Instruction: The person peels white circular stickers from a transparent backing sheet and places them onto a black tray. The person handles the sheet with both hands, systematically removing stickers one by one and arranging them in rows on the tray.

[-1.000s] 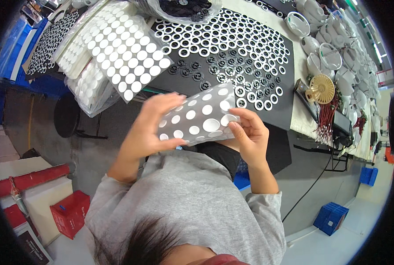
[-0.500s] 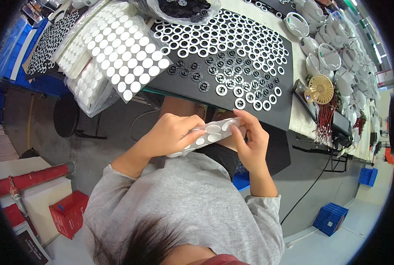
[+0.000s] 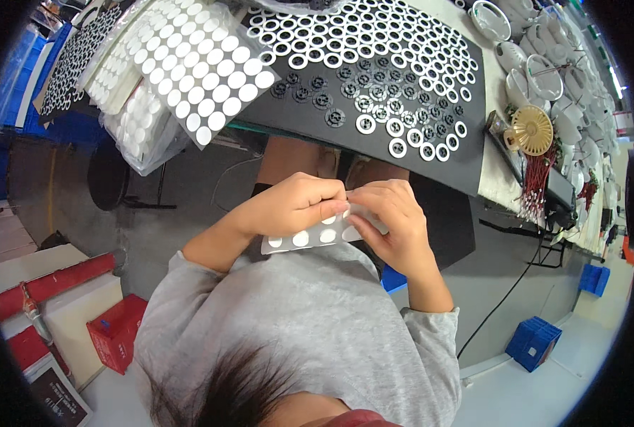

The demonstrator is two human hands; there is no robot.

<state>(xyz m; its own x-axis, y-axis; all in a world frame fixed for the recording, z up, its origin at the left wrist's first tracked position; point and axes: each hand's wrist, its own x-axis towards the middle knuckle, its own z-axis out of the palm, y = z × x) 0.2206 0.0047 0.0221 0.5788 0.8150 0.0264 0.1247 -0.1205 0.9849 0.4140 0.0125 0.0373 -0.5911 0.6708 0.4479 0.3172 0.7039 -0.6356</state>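
Observation:
Above my lap I hold a strip of backing sheet with round white stickers (image 3: 300,239). My left hand (image 3: 292,206) grips its upper edge, thumb and fingers pinched near the middle. Close beside it, my right hand (image 3: 397,222) is closed round the strip's right end, its fingertips meeting the left hand's. Fingers cover part of the sheet, so I cannot tell whether a sticker is lifted there. On the black mat (image 3: 296,153) ahead lie small black round parts (image 3: 335,117) and many white rings with black centres (image 3: 398,148).
Large sheets of white round stickers (image 3: 196,78) overhang the table's left edge, above a plastic bag of white discs (image 3: 140,128). At right stand white lamp-like housings (image 3: 545,75), a yellowish fan-shaped part (image 3: 531,131) and red wires (image 3: 537,181). Blue crates (image 3: 532,344) and a red box (image 3: 115,333) sit on the floor.
My hands have come closer together on the sticker strip. The right hand has moved left and its fingers have curled in. The strip now lies more level.

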